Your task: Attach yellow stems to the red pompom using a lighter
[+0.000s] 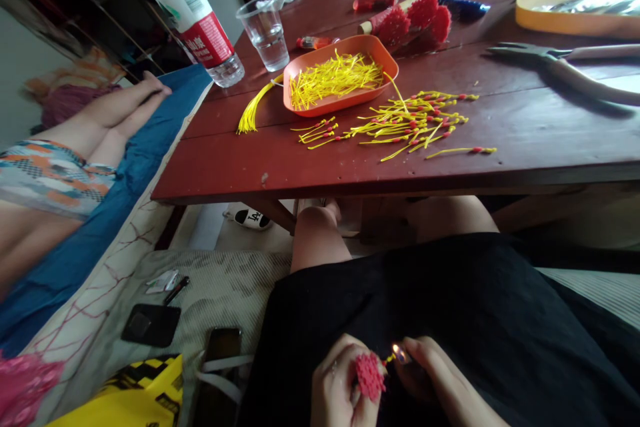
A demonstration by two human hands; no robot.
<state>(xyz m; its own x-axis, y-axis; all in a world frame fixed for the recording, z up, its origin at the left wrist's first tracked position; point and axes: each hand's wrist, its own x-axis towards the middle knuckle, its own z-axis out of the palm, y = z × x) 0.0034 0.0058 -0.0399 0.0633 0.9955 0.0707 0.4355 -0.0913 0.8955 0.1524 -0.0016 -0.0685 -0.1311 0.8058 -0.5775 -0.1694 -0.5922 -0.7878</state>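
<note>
both hands work low over the black skirt [450, 307], at about six o'clock in the view. left hand [336, 383] has its fingers pinched around a small red pompom flower [370, 375], holding it upright with a yellow stem end poking out to the right. right hand [434, 373] has its fingers curled shut around a lighter [401, 355], whose small flame sits just beside that stem tip (the flame nearly touches it).

to do this well, i'd judge the flame should only kiss the stem end, briefly, with the red fluff tilted away so it doesn't singe, and the pinching fingers kept back from the heat.

at eight o'clock a dark phone [151, 324] and a second one [220, 347] lie on the patterned bedding. further out, the red table [225, 167] carries loose yellow stems with red tips [410, 121] around twelve o'clock, touching one another in a scatter. just beyond them an orange tray [373, 48] holds plain yellow strands. a plastic cup [265, 30] and a water bottle [195, 13] stand near eleven o'clock, finished red flowers [417, 17] at one o'clock, pliers [565, 63] at two. another person's legs [110, 113] rest at ten o'clock.
</note>
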